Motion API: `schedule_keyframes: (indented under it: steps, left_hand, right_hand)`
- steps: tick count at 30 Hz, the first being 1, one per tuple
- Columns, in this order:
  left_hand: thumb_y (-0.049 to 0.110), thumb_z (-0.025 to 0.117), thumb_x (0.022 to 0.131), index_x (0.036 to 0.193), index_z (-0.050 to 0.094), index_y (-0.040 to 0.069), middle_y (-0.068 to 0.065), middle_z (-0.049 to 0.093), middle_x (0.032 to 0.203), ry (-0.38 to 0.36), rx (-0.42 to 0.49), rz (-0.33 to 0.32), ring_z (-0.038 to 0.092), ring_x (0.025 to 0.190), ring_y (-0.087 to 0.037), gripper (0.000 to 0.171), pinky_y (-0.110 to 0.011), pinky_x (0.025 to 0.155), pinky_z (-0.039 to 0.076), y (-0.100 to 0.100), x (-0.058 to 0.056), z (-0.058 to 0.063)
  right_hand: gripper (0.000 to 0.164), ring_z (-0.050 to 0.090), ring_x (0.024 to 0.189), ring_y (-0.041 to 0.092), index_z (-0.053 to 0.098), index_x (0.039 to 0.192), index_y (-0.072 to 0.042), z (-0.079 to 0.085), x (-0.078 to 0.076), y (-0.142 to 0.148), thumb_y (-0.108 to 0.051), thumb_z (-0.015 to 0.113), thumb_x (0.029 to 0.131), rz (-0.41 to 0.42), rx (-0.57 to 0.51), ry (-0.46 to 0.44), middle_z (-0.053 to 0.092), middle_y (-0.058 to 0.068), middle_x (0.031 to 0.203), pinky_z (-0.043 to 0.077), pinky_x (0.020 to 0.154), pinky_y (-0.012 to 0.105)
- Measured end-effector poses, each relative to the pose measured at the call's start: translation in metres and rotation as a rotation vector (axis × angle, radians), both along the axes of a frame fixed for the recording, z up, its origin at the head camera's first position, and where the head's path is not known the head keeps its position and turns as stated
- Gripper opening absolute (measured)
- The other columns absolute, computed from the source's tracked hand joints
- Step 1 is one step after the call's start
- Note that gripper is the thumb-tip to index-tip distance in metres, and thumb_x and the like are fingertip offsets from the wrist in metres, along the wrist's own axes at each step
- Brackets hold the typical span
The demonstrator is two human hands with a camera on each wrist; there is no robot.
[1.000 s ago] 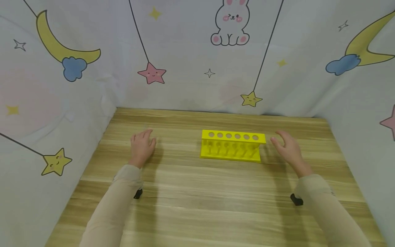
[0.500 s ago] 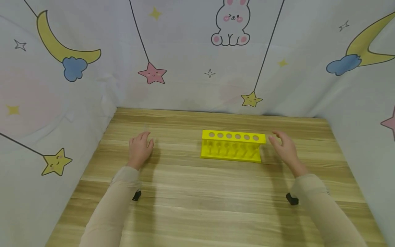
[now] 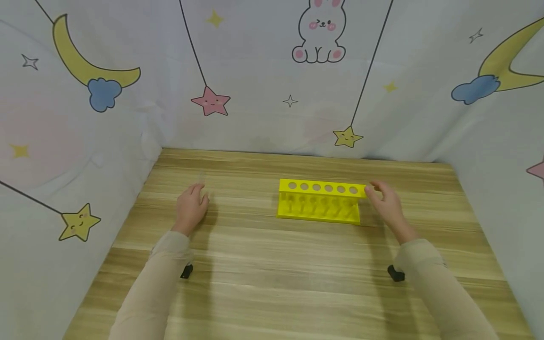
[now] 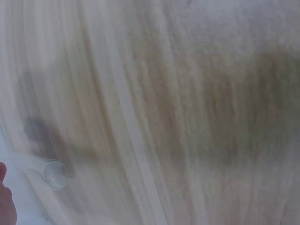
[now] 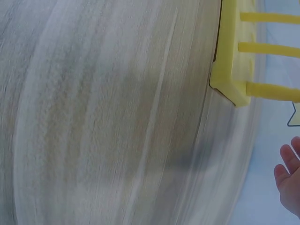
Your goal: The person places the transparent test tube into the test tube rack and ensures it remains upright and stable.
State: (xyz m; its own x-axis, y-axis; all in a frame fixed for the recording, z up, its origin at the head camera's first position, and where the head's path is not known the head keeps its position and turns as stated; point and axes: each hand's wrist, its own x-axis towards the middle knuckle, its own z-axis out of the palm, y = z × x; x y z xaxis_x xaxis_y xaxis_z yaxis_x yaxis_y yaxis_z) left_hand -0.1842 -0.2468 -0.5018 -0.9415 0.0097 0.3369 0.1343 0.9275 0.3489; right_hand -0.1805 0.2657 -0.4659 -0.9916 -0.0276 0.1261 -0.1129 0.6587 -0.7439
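A yellow test tube rack with a row of holes along its top stands toward the back of the table. My right hand is at its right end, thumb and index fingertips right at the top plate's edge and overlapping it. In the right wrist view, the fingers are loosely extended near the rack's pegs. My left hand is at the left, over the table. It holds a clear test tube upright; the rounded bottom shows in the left wrist view, and its faint upper end rises past the fingertips in the head view.
The wood-grain table is bordered at the back and sides by white cloth printed with stars, moons and a rabbit. A small black piece shows under the right sleeve, and another black piece under the left.
My right hand has moved left until its fingertips reach the rack's end. My left hand has drawn slightly back toward me. The rack stays in place.
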Motion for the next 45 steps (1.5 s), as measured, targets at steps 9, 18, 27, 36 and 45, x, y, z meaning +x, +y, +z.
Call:
schedule_keyframes:
  steps: [9, 18, 27, 36, 45]
  left_hand:
    - [0.015, 0.052, 0.084, 0.108, 0.056, -0.003, -0.021, 0.057, 0.111, 0.004, -0.004, 0.031, 0.053, 0.098, -0.041, 0.03, -0.051, 0.084, 0.041, -0.003, 0.003, -0.003]
    - [0.014, 0.052, 0.083, 0.107, 0.057, -0.003, -0.02, 0.058, 0.11, 0.0, -0.02, 0.042, 0.054, 0.098, -0.04, 0.03, -0.051, 0.083, 0.041, -0.005, 0.003, -0.002]
    - [0.016, 0.05, 0.085, 0.116, 0.052, -0.002, -0.021, 0.054, 0.116, -0.083, -0.038, 0.061, 0.05, 0.103, -0.04, 0.035, -0.051, 0.088, 0.039, -0.006, 0.003, 0.0]
    - [0.018, 0.047, 0.087, 0.12, 0.049, -0.001, -0.022, 0.051, 0.12, -0.137, -0.056, 0.062, 0.047, 0.107, -0.04, 0.039, -0.053, 0.089, 0.037, -0.007, 0.003, 0.001]
    - [0.02, 0.045, 0.088, 0.124, 0.045, -0.001, -0.022, 0.047, 0.125, -0.203, -0.053, 0.066, 0.043, 0.113, -0.04, 0.041, -0.053, 0.093, 0.034, -0.009, 0.002, 0.002]
  right_hand:
    - [0.047, 0.044, 0.11, 0.04, 0.045, 0.121, 0.007, -0.004, -0.003, -0.006, -0.03, 0.044, 0.092, -0.026, -0.052, -0.006, 0.046, 0.027, 0.123, 0.038, 0.088, 0.056]
    - [0.046, 0.045, 0.108, 0.04, 0.045, 0.119, 0.009, -0.003, -0.004, -0.012, -0.029, 0.043, 0.093, -0.037, -0.111, -0.021, 0.048, 0.028, 0.12, 0.034, 0.094, 0.054]
    - [0.045, 0.047, 0.101, 0.033, 0.047, 0.118, 0.007, -0.01, -0.007, -0.017, -0.03, 0.043, 0.093, -0.075, -0.136, -0.025, 0.051, 0.026, 0.115, 0.038, 0.087, 0.041]
    - [0.05, 0.045, 0.101, 0.029, 0.045, 0.122, 0.003, -0.014, -0.007, -0.021, -0.036, 0.041, 0.092, -0.084, -0.17, -0.086, 0.049, 0.023, 0.117, 0.038, 0.088, 0.042]
    - [0.049, 0.043, 0.099, 0.028, 0.047, 0.12, 0.001, -0.018, -0.008, -0.025, -0.039, 0.039, 0.093, -0.094, -0.172, -0.095, 0.049, 0.021, 0.115, 0.039, 0.087, 0.043]
